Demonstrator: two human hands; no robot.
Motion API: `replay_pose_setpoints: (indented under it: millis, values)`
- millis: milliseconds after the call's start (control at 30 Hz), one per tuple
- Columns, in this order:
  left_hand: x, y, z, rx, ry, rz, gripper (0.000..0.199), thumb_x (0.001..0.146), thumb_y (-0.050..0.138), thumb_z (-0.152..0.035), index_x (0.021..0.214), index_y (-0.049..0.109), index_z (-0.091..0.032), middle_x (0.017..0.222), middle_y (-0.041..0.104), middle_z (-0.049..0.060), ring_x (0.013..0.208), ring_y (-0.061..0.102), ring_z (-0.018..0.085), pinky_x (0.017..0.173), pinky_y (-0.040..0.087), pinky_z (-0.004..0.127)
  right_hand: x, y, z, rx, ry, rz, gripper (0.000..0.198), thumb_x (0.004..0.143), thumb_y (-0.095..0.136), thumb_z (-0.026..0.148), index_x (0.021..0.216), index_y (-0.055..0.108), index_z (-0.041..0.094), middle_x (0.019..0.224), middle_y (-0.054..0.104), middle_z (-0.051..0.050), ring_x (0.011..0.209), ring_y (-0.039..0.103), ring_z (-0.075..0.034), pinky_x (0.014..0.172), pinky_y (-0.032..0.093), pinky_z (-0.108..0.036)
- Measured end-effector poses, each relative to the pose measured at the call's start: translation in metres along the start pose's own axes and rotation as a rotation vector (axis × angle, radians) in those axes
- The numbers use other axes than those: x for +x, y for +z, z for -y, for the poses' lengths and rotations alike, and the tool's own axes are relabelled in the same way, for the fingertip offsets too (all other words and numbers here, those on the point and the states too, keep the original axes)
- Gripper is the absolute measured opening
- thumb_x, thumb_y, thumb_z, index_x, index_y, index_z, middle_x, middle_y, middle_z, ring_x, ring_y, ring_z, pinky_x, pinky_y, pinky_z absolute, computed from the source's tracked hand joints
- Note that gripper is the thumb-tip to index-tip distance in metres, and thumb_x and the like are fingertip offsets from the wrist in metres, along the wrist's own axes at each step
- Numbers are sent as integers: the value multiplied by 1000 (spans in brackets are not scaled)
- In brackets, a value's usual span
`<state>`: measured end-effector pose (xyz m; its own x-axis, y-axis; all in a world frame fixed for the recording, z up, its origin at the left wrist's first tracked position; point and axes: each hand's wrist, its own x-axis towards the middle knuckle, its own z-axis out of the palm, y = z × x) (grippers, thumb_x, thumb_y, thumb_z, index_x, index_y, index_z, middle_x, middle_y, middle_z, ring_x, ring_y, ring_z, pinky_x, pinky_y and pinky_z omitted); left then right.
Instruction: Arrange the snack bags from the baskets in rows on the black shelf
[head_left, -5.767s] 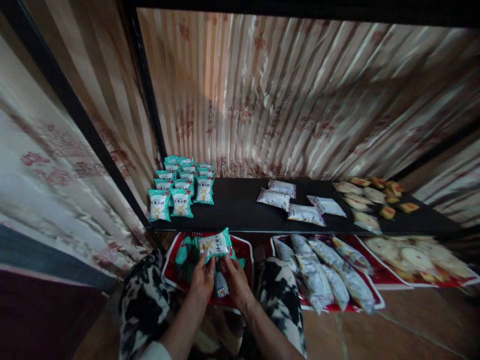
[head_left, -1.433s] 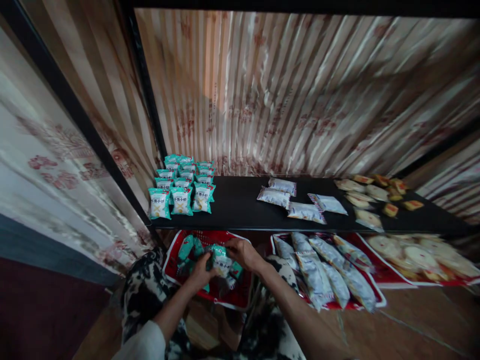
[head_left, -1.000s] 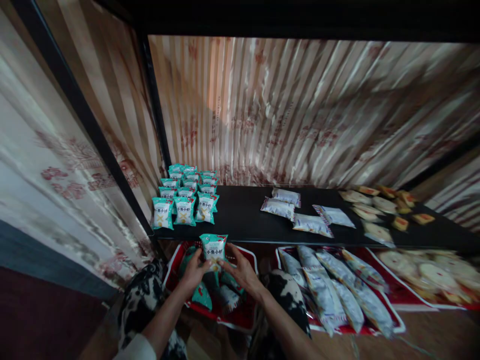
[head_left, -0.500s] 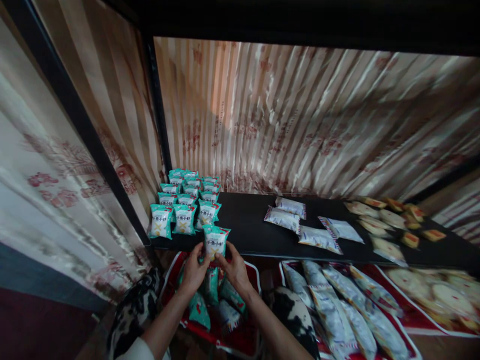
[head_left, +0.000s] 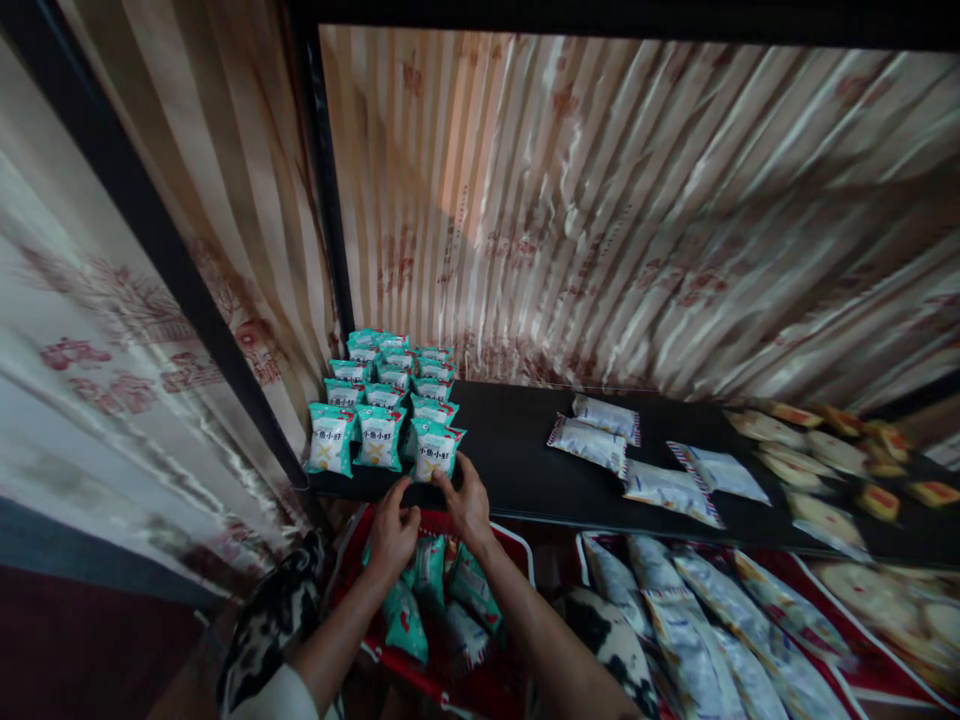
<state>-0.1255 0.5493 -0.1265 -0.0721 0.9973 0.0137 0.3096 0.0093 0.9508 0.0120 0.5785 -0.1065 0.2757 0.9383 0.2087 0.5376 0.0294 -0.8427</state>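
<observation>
A teal and white snack bag (head_left: 435, 449) stands upright at the front of the black shelf, at the right end of the front row. My right hand (head_left: 468, 503) pinches its lower right side between thumb and fingers. Just below and left of that bag is my left hand (head_left: 395, 530), with thumb and fingers apart and nothing between them. Several matching bags (head_left: 380, 437) stand in rows behind and to the left. Under my hands, a red basket (head_left: 517, 540) with a white rim holds more teal bags (head_left: 405, 615) lying loosely.
White and blue packets (head_left: 592, 443) lie flat mid-shelf (head_left: 510, 450). Flat round packaged pieces (head_left: 829, 520) and small orange-yellow packs (head_left: 879, 502) are at the right. Below are baskets with long silvery packets (head_left: 686, 640). A dark post (head_left: 324, 180) and curtain (head_left: 525, 200) bound the shelf.
The snack bag has moved back and onto the shelf, lining up with the front row. My left hand has come off it, while my right hand stays on it. The view has shifted slightly.
</observation>
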Motion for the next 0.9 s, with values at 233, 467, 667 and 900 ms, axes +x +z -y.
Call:
replay_pose_setpoints:
  millis: [233,467,667,900]
  values:
    - [6,2,4,32,15,-2,45,76,47,-16,120,53,-19,131,53,8,122,48,21,90,51,32,7,9,-1,-33,-15,-10,52,79,52,44,122,51,14,116,61,-14,108,57,-27,93,44,-40]
    - [8,1,7,56,8,-12,47,75,47,-16,121,53,-18,130,53,9,122,48,21,90,51,33,2,17,-6,-65,-65,-62,54,82,48,47,121,50,11,116,60,-17,111,54,-28,95,42,-43]
    - [12,-2,5,107,-5,-37,46,74,46,-14,120,54,-17,123,57,11,115,53,21,92,49,33,4,22,-5,-80,-83,-98,53,83,46,49,121,48,12,113,59,-16,109,54,-28,93,42,-43]
    - [15,-2,5,199,40,-114,48,72,44,-10,118,56,-18,113,59,9,111,54,20,99,42,35,-1,30,1,-82,-83,-118,49,84,46,47,121,46,15,112,58,-14,107,53,-27,92,43,-42]
